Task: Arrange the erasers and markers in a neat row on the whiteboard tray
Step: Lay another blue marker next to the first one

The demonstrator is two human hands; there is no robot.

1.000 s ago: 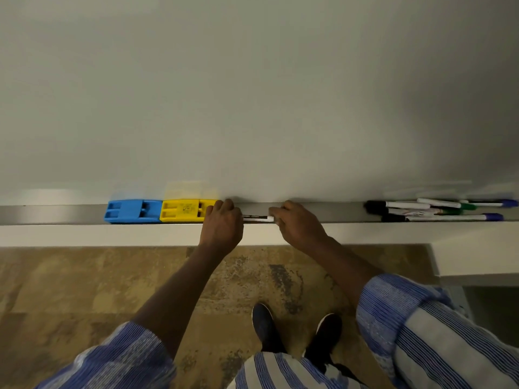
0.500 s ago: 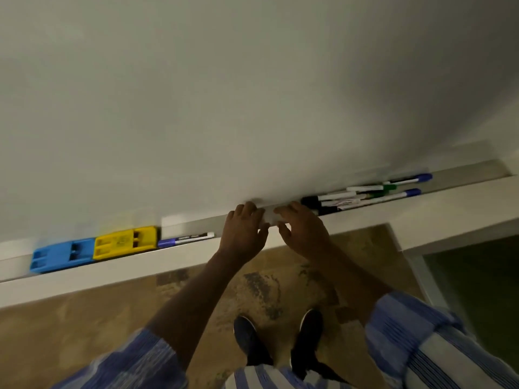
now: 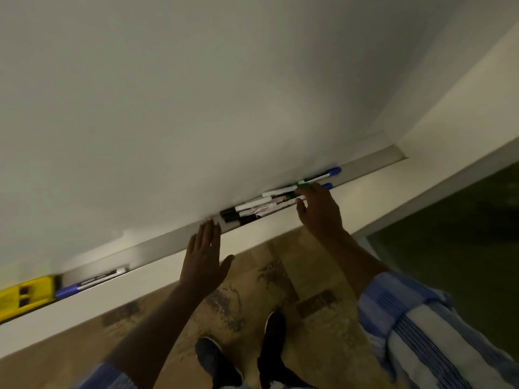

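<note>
A grey whiteboard tray (image 3: 157, 247) runs slanted across the view under the whiteboard (image 3: 196, 94). A yellow eraser (image 3: 26, 294) sits at its far left, with one blue-capped marker (image 3: 90, 282) lying right beside it. A loose pile of several markers (image 3: 269, 202) with black, green and blue caps lies further right. My left hand (image 3: 203, 259) hovers flat with fingers spread, fingertips at the tray just left of the pile. My right hand (image 3: 318, 210) is spread over the pile's right part, fingertips touching a green-capped marker (image 3: 295, 193).
A white ledge (image 3: 252, 228) fronts the tray, which ends at a wall corner (image 3: 398, 153) on the right. Below are a patterned brown floor (image 3: 280, 276), my dark shoes (image 3: 241, 355) and striped blue sleeves (image 3: 427, 329).
The view has swung right and tilted; the blue eraser has left the frame. Both hands left the single marker by the yellow eraser and moved right, spreading apart at the marker pile.
</note>
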